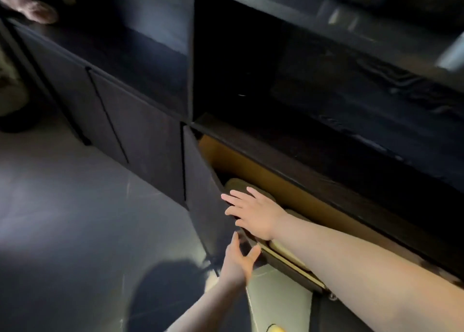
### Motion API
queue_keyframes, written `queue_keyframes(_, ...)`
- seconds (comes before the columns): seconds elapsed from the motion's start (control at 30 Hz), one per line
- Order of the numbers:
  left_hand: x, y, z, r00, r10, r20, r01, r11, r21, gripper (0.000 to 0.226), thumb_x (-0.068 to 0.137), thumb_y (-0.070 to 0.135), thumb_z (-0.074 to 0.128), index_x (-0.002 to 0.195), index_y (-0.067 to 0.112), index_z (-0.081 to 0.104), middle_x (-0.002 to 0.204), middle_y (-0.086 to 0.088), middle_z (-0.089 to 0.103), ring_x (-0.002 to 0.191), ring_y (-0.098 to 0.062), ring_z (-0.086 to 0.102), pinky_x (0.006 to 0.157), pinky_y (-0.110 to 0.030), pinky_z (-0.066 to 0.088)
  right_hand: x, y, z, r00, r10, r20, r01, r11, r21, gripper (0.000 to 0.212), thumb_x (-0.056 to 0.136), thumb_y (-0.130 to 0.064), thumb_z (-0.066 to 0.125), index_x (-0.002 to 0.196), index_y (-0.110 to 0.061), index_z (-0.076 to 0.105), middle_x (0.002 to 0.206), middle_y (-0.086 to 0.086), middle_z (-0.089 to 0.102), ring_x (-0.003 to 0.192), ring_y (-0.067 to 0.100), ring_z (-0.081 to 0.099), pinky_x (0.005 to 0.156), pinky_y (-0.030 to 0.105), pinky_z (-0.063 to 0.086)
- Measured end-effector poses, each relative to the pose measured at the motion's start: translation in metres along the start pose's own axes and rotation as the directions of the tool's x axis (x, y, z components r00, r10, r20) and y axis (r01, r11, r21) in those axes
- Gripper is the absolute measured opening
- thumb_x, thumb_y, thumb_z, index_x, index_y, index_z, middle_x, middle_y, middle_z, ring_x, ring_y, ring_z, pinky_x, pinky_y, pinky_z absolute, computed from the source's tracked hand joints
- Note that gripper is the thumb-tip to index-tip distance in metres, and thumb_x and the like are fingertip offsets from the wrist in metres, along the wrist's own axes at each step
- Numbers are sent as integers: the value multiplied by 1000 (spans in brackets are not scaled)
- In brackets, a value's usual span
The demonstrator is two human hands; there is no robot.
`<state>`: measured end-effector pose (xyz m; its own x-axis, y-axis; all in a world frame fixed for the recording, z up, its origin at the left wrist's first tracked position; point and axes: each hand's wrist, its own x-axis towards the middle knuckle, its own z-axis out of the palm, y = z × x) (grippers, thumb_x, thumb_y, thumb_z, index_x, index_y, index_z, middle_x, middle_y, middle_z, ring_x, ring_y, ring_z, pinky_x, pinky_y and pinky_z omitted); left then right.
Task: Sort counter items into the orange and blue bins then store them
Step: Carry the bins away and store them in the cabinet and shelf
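A low black cabinet door [203, 193] stands open below a dark empty cubby [238, 62]. My left hand [238, 258] grips the door's lower free edge between thumb and fingers. My right hand [253, 213] reaches across from the right, with straight spread fingers touching the door's inner side. Inside the cabinet an orange-brown surface [226, 155] shows, with a rounded olive-beige shape [236, 183] behind my right hand. I cannot tell whether either is a bin. My right forearm hides most of the cabinet's inside.
Closed black cabinet doors [105, 115] run to the left along a dark grey floor [75, 218]. A black countertop [376, 85] lies above at the right. A pale grey-green panel [278, 294] with something yellow [276, 328] sits at the bottom edge.
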<state>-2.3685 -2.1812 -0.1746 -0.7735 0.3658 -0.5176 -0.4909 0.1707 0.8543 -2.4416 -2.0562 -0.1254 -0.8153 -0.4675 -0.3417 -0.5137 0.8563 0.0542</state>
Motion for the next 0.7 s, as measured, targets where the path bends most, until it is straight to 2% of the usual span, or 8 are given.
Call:
queue_keyframes(0.1,33,18,35,999,-42,-15,44,986,161,44,90,27,61,126,15,39,122,-4,58,106,-21,60,93,-32,50,-38,24,6,982,191,-1,-190,980,65,48,104,-32,31,150,-33,20,162,-4,1,149,18,2,120,42,5)
queue_keyframes(0.17,51,26,52,997,-63,-51,75,953,293,50,91,34,58,129,9,37,124,-11,59,110,-28,59,97,-35,47,-73,39,14,935,353,-24,-342,920,193,47,104,-35,30,150,-33,21,162,-6,3,148,17,7,120,39,8)
queue_keyframes(0.23,68,34,71,995,-81,-64,97,947,305,57,91,39,56,132,5,35,127,-15,57,114,-32,57,100,-38,45,-114,50,27,877,480,-14,-463,853,242,47,103,-37,29,149,-34,21,161,-7,4,148,17,8,119,37,8)
queue_keyframes(0.43,111,64,117,958,-195,-212,262,894,363,79,93,42,53,143,-8,17,136,-29,47,125,-41,47,107,-46,36,-224,47,64,710,699,87,-692,669,270,48,103,-35,29,150,-30,20,162,-4,2,148,20,8,119,38,9)
queue_keyframes(0.5,97,61,127,967,-145,-211,228,863,450,82,95,38,50,145,-8,7,139,-32,42,127,-44,44,107,-46,34,-258,37,76,649,756,86,-740,602,298,48,102,-34,31,150,-29,23,162,-2,6,147,20,11,119,38,11)
queue_keyframes(0.57,65,42,141,994,-45,-99,92,831,549,80,94,31,53,147,-4,3,137,-32,43,123,-45,46,102,-45,35,-297,25,89,579,808,114,-795,527,301,47,102,-36,30,149,-28,25,161,-2,9,146,20,12,118,38,13)
queue_keyframes(0.63,21,15,166,991,-38,127,-55,753,655,75,92,21,56,148,3,10,132,-31,49,115,-42,53,97,-41,40,-343,11,106,500,849,170,-850,445,281,48,102,-37,28,149,-27,25,161,-1,10,147,20,10,118,37,10)
queue_keyframes(0.7,-23,-17,202,911,-95,401,-230,690,686,68,91,12,53,150,9,19,142,-26,42,126,-36,47,105,-37,37,-393,-4,121,390,889,239,-912,337,235,51,102,-36,30,151,-28,20,161,-2,7,148,19,5,119,37,3)
